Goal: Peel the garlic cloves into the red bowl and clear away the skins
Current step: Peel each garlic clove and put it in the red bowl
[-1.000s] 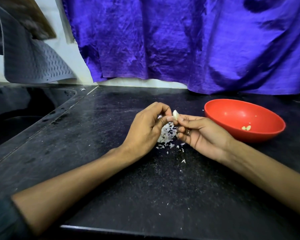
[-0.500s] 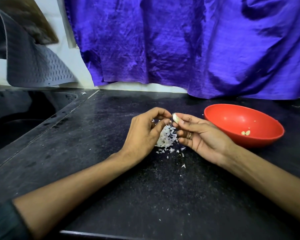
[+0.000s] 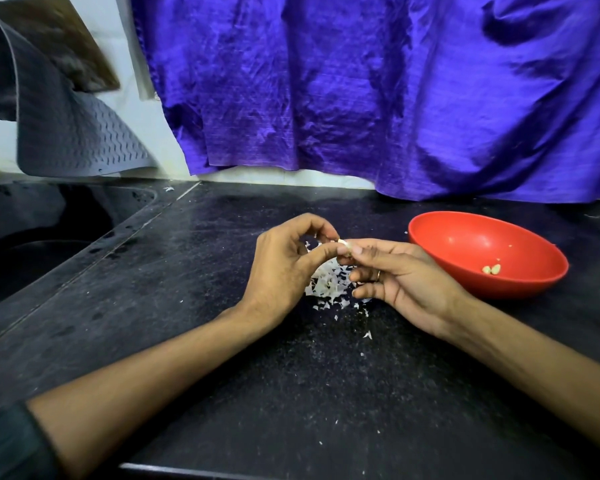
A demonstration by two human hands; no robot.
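Garlic clove [image 3: 344, 242] sat pinched between the two hands, just left of the red bowl [image 3: 440, 233] and above the heap of skins [image 3: 329, 284].

Head view. Right hand [image 3: 406, 282] held the clove between thumb and forefinger tips, remaining fingers curled loosely beneath; a ring showed on one finger. Left hand [image 3: 284, 268] met it from the other side, thumb and forefinger closed at the clove's end, apparently nipping at skin; whether it had hold of a flake or only the clove itself could not be told. Only a pale sliver of the clove showed between the fingertips.

Handling, as judged: clove small, light, firm, rounded, likely a little slick once bared. Best held by its flanks with fingertips, the skin lifted from one end. Skins looked paper-thin, brittle, weightless; liable to scatter at a breath and cling to fingers, so better gathered by sweeping with the hand's edge than picked singly.

Materials. Bowl: smooth red plastic, shallow and rounded, with a few peeled cloves [image 3: 492, 269] low on its inner wall. Counter [image 3: 326, 393]: dark speckled stone, flat, dusted with white flecks left of and nearer than the bowl. Beyond the bowl hung a creased violet cloth [image 3: 361, 91] with a sheen. Far left of the bowl, a grey ribbed mat [image 3: 77, 140] curled against the wall above a dark sink [image 3: 49, 230].
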